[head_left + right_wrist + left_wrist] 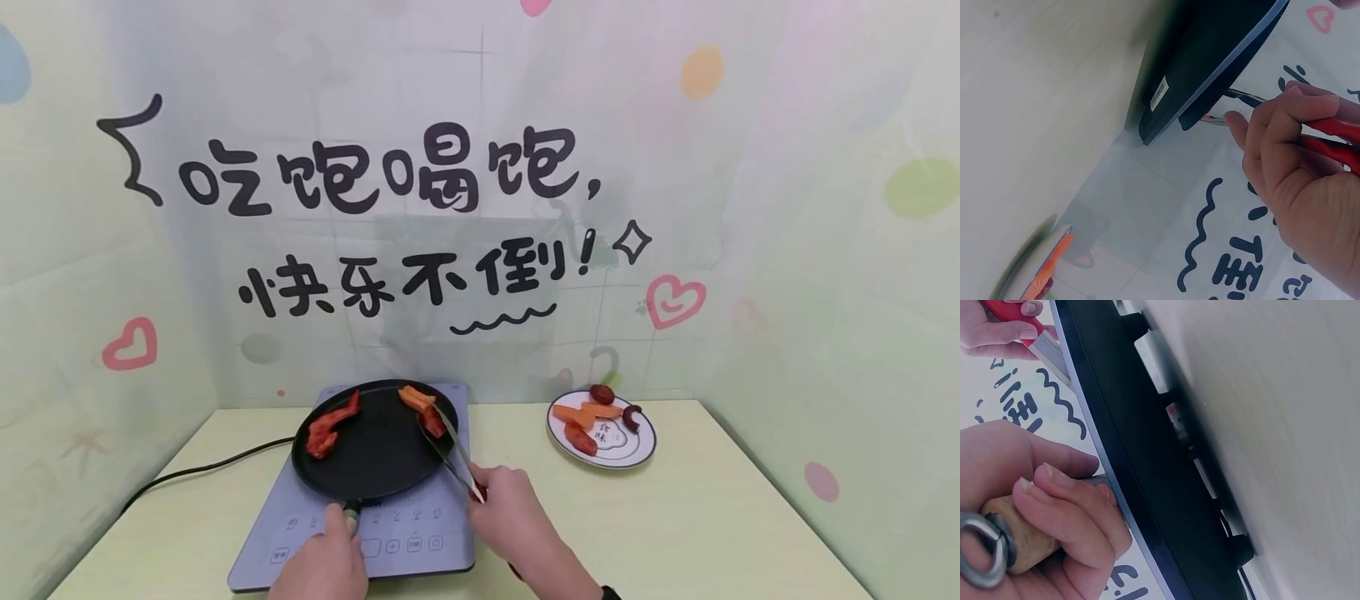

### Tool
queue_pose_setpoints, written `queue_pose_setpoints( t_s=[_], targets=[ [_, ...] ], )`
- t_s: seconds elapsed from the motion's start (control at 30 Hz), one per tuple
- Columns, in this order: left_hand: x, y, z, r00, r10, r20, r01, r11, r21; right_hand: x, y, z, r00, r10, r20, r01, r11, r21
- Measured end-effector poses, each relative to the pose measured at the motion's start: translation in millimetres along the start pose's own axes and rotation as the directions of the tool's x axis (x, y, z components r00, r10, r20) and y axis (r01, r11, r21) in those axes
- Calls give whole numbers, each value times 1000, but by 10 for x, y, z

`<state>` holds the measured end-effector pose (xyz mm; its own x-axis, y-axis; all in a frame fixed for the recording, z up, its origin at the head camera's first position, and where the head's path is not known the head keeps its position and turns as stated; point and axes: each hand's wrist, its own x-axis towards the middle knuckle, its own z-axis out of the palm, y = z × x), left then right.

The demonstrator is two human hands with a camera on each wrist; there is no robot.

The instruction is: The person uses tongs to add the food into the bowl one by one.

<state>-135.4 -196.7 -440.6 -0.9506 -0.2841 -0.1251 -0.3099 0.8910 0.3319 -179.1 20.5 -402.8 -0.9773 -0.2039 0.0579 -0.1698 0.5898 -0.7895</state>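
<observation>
My left hand (324, 567) grips the handle of a black frying pan (367, 458). In the left wrist view the fingers curl round its wooden grip (1030, 555), which ends in a metal ring (999, 565). My right hand (521, 512) holds metal tongs (463, 457); their red handles (1335, 128) show in the right wrist view. The tongs' tips reach the pan's right side, at a dark red food piece (432, 422) beside orange carrot-like strips (416, 398). I cannot tell whether they pinch it. A red chicken wing-shaped piece (322, 437) lies at the pan's left.
Under the pan is a light induction cooker (450, 562) with touch buttons. Its black cord (202, 468) runs left over the pale table (675, 533). A white plate (637, 454) with orange and red food pieces stands at the right. A printed curtain (480, 358) hangs behind.
</observation>
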Motion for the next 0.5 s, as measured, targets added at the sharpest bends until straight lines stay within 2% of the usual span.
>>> queue_pose_setpoints(
  t_s=[0.1,0.33,0.5],
  targets=[
    [-3,6,0,1000,-2,3,2,1000,2,-28,27,-26,1000,13,13,-13,1000,3],
    [-12,16,-8,1000,-1,6,1,1000,2,-183,106,-173,998,-64,22,65,997,-34],
    [-15,19,-22,1000,1,9,-1,1000,4,-315,178,-299,996,-78,48,76,996,36]
  ],
)
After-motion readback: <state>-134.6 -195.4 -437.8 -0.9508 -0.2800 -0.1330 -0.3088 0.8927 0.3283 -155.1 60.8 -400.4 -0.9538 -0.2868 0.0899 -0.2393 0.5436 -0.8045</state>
